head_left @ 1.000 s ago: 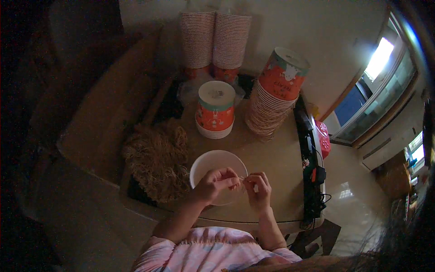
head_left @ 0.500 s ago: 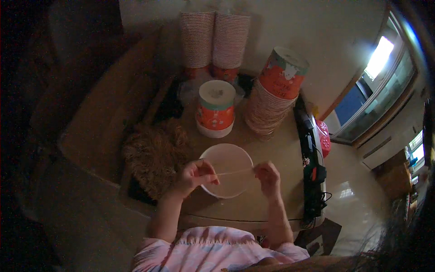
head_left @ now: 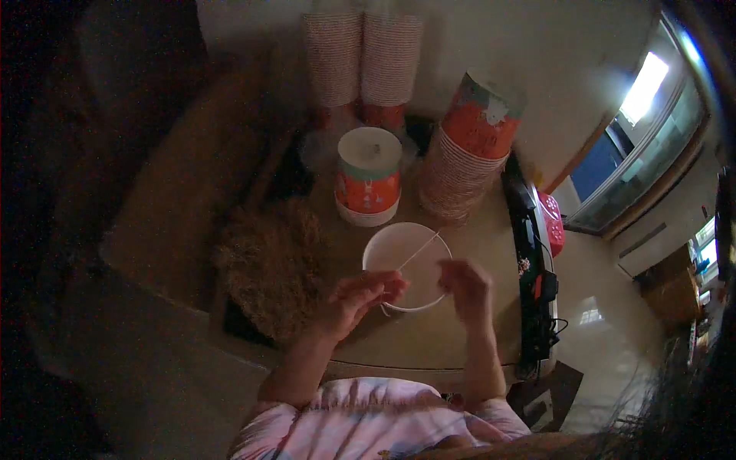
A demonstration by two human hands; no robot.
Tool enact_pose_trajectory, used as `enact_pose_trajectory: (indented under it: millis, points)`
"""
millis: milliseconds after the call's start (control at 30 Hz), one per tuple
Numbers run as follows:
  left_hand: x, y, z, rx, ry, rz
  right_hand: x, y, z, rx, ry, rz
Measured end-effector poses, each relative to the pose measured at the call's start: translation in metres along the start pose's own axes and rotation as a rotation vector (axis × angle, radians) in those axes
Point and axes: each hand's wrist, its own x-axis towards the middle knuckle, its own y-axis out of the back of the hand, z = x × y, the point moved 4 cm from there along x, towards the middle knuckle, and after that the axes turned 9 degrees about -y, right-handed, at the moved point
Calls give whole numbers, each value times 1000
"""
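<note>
A round lidded paper tub [head_left: 369,184] stands upright at the middle of the tabletop [head_left: 491,253], just beyond the white bowl; its lid is pale, and its printed label wrap is orange-red with a green band at the top. To its right leans a tall stack of paper tubs [head_left: 469,157] with the same orange-red print and pale patches. At the far edge, two sleeves of stacked paper cups [head_left: 364,65] stand side by side, finely patterned in red and white.
</note>
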Motion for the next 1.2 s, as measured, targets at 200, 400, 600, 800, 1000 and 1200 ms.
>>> enact_pose_trajectory:
  millis: [200, 400, 600, 800, 1000, 1200]
  points:
    - [4, -20, 3, 130, -94, -146, -59, -47, 27, 171, -507, -99]
    - [-2, -10, 14, 1591, -489, -451, -70, -24, -17, -720, 360, 202]
    - [9, 2, -3, 1761, -485, -596, -86, -44, -48, -706, 681, 225]
    - [18, -31, -16, 1493, -463, -543, -117, -82, -47, -685, 882, -544]
    - [31, -10, -33, 1288, -188, -154, -133, -113, -6, -541, 813, -901]
    - [42, -20, -22, 1160, -103, -56, -130, -81, -5, -427, 458, -838]
